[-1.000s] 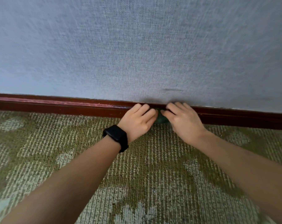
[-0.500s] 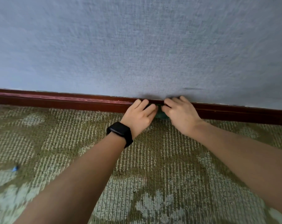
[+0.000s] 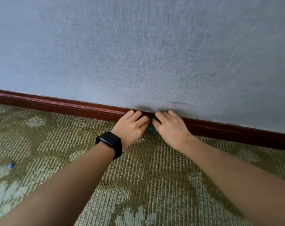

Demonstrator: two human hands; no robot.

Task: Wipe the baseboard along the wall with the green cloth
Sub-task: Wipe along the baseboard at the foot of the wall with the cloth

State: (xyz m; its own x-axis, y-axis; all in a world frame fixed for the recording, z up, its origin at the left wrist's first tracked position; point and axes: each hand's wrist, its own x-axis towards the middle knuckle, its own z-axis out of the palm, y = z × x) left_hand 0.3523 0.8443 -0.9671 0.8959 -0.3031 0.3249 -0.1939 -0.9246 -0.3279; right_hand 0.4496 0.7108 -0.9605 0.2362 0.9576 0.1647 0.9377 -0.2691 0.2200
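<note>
**Two-handed grip on the green cloth [image 3: 150, 127]**

Side by side, nearly touching: left hand [image 3: 132, 126] and right hand [image 3: 169, 128], fingers bent, clamping the green cloth against the dark red baseboard [image 3: 73, 108] below the grey wall [image 3: 138, 46]. Only a small patch of cloth in view between the hands, rest hidden beneath them. On the left wrist, a black watch [image 3: 110, 142]. On the patterned carpet [image 3: 146, 180], far left and well apart, a small blue scrap [image 3: 10, 166]

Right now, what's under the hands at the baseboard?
A sliver of green cloth shows between the left hand and right hand, against the baseboard. The rest is covered.
</note>
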